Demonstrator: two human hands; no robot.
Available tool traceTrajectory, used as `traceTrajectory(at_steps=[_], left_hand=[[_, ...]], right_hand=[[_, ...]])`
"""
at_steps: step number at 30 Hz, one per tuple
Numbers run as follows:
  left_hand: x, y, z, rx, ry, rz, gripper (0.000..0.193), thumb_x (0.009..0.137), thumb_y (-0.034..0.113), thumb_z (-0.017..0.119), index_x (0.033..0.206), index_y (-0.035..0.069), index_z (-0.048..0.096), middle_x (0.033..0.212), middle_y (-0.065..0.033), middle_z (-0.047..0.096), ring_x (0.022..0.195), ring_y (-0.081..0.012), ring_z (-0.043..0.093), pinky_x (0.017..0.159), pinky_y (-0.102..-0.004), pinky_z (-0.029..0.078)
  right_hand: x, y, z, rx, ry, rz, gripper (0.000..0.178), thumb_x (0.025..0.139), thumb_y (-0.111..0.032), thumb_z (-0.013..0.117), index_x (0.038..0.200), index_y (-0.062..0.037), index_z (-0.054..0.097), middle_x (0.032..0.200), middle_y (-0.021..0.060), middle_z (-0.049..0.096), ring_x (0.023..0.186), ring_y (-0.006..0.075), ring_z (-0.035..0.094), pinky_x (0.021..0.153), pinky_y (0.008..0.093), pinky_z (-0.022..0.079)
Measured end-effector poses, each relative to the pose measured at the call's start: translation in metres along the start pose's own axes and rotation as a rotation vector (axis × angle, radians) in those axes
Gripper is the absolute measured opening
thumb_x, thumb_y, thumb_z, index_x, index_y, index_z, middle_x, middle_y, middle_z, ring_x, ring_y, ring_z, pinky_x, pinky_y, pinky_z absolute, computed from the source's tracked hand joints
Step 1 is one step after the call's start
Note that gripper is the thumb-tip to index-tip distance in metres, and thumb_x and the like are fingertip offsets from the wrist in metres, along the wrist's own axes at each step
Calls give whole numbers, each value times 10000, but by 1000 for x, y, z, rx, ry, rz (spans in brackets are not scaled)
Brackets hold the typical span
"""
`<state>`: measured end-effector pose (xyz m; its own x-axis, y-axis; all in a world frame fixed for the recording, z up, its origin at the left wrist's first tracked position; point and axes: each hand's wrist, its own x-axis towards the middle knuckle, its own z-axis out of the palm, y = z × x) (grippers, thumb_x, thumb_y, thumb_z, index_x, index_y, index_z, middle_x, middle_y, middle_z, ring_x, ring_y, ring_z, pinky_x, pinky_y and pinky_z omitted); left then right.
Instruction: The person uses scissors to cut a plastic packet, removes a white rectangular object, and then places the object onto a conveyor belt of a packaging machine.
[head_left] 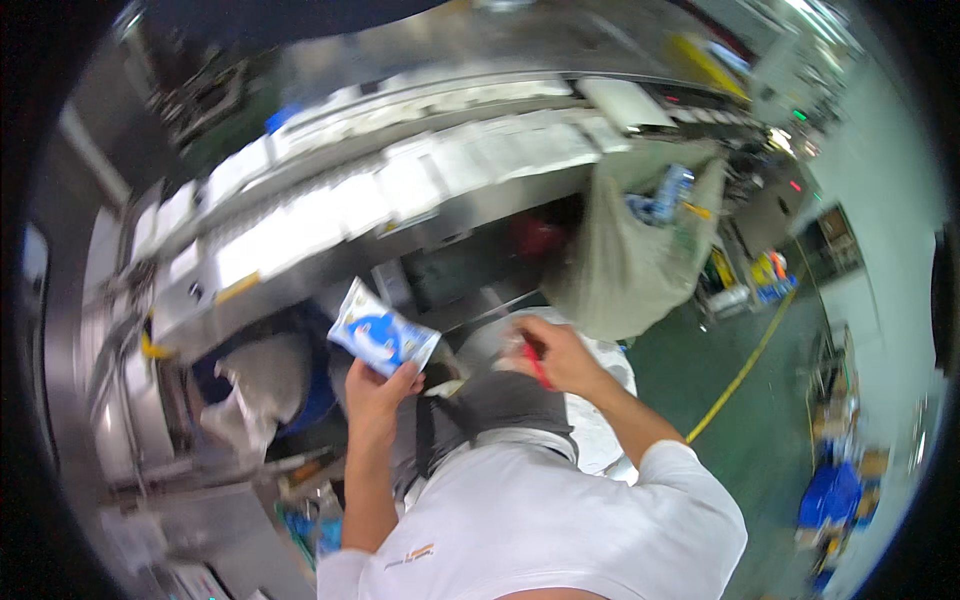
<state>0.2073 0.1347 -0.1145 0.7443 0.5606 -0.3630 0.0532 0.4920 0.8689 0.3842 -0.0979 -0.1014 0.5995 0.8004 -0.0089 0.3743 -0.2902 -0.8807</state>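
A blue and white sealed pouch (382,335) is pinched at its lower end in my left hand (382,392), its other end pointing up and away. To the right, above my lap, my right hand (555,355) is closed around a small red-handled tool (536,366). Blur and my fingers hide most of that tool, so I cannot tell its exact kind. The pouch and the tool are apart from each other.
A metal conveyor (480,185) carrying rows of white packets (415,180) runs across in front. A large pale sack (640,260) hangs at its right, with blue packets (670,190) on top. A whitish bag (265,390) stands at left. Yellow tape (745,372) marks the green floor.
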Motion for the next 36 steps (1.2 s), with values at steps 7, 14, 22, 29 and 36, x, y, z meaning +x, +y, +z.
traceTrajectory(at_steps=[7, 14, 22, 29, 36], left_hand=[[8, -26, 0, -206, -223, -378, 245, 923, 29, 688, 1143, -19, 589, 986, -105, 689, 754, -171, 677, 634, -251, 584], [0, -43, -21, -110, -302, -391, 392, 1002, 202, 624, 1318, -17, 549, 1026, -148, 689, 876, -256, 689, 803, -360, 596], [-3, -37, 7, 517, -244, 533, 195, 997, 137, 670, 894, -26, 640, 962, -50, 642, 856, -113, 556, 748, -260, 450], [38, -43, -15, 224, -53, 383, 193, 1006, 168, 663, 904, 8, 631, 929, -13, 635, 799, -94, 534, 693, -241, 419], [49, 18, -44, -98, 183, 408, 169, 1035, 197, 636, 1066, 34, 663, 938, -9, 659, 818, -114, 618, 738, -285, 519]], right_hand=[[47, -14, 22, -126, -183, -728, 478, 762, -3, 763, 1218, -66, 633, 1035, 108, 629, 1019, 305, 602, 862, 392, 516], [31, -8, 35, 35, -180, -648, 343, 787, 41, 714, 1109, -32, 622, 1017, 115, 686, 961, 300, 639, 842, 392, 509], [22, -17, 42, 263, -61, -264, 389, 764, 124, 632, 1124, -19, 596, 960, 135, 677, 906, 250, 670, 792, 380, 507], [16, -28, 49, 323, -2, -443, 370, 794, 60, 760, 1112, -13, 585, 943, 115, 661, 848, 203, 641, 748, 341, 500], [-7, 9, 51, 274, -78, -157, 322, 886, -118, 812, 1146, -67, 629, 1002, 46, 683, 939, 111, 640, 799, 302, 537]])
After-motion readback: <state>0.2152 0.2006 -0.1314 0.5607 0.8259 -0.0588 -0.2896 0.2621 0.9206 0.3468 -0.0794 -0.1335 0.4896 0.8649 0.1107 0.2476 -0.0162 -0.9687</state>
